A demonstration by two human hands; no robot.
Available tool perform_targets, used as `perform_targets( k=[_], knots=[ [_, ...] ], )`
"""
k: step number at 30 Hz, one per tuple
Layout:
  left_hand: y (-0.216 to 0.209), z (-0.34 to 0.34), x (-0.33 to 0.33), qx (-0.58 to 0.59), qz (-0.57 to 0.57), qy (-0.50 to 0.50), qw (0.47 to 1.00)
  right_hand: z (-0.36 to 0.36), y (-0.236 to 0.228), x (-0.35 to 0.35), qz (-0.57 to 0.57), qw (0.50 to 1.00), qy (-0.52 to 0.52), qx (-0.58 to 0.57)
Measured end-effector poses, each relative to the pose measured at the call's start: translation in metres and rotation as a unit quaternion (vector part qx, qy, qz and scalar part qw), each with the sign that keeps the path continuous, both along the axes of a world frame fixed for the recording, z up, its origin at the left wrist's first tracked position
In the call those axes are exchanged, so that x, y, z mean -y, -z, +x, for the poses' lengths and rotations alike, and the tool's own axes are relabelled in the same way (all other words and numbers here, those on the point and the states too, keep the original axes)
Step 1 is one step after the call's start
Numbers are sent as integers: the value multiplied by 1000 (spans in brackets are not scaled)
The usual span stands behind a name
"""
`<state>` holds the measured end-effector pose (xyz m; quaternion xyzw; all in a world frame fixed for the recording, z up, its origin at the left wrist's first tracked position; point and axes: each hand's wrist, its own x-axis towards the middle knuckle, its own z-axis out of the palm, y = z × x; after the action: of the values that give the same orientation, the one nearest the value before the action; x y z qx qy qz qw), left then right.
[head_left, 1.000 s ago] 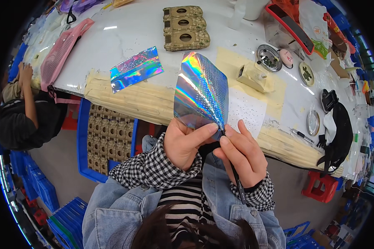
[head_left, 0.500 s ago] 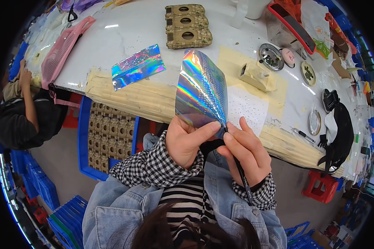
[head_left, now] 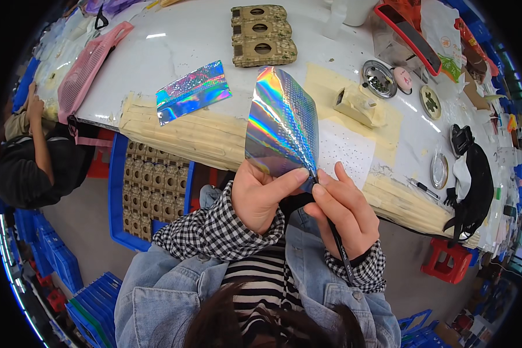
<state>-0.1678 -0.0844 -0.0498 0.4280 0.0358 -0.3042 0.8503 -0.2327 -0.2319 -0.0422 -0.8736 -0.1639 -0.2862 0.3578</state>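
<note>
My left hand (head_left: 265, 194) is closed on the lower edge of a shiny holographic sheet (head_left: 281, 122), its thumb pressed on the corner. The sheet bends upward, creased toward that corner, and rows of small dots cover part of it. In my right hand (head_left: 348, 214) is a pair of slim black tweezers (head_left: 337, 246), pinched between thumb and fingers. Their tip meets the sheet's corner beside my left thumb; what lies right at the tip is too small to make out. A second holographic sheet (head_left: 194, 93) lies flat on the table, left of my hands.
Three camouflage-patterned housings (head_left: 262, 36) stand at the table's far side. Right of the sheet are a dotted white paper (head_left: 347, 149), a taped block (head_left: 359, 107) and round dishes (head_left: 379, 79). A blue crate (head_left: 117, 191) of similar housings sits below left. Another person (head_left: 35, 162) sits far left.
Both hands hold nearly the same pose. The held sheet has shifted very slightly at its upper edge; the tweezers' tip stays at its corner.
</note>
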Motion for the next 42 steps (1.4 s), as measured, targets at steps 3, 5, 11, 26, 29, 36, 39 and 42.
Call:
perform_targets(
  k=[3,5,11,26,29,36,39,42],
  knots=[
    [1,0,0,-2,-2,2,1000,0,1,0,-3,1000,-2,0],
    [1,0,0,0,-3,0,1000,-1,2,0,-1,1000,-3,1],
    [2,0,0,5,6,1,1000,-1,3,0,1,1000,-3,3],
    [2,-2,1,-9,-7,-2,1000,-4,5,0,9,1000,-2,15],
    [5,-2,1,-6,-6,-8,1000,-4,5,1,21,1000,-6,14],
    [2,2,1,1,-37,-35,999,-10,8,6,18,1000,15,13],
    [6,9,-10,27,-55,-76,995,-16,13,15,-39,998,51,-10],
    [12,17,-23,75,-89,-123,986,-23,25,24,-79,992,95,-21]
  ],
)
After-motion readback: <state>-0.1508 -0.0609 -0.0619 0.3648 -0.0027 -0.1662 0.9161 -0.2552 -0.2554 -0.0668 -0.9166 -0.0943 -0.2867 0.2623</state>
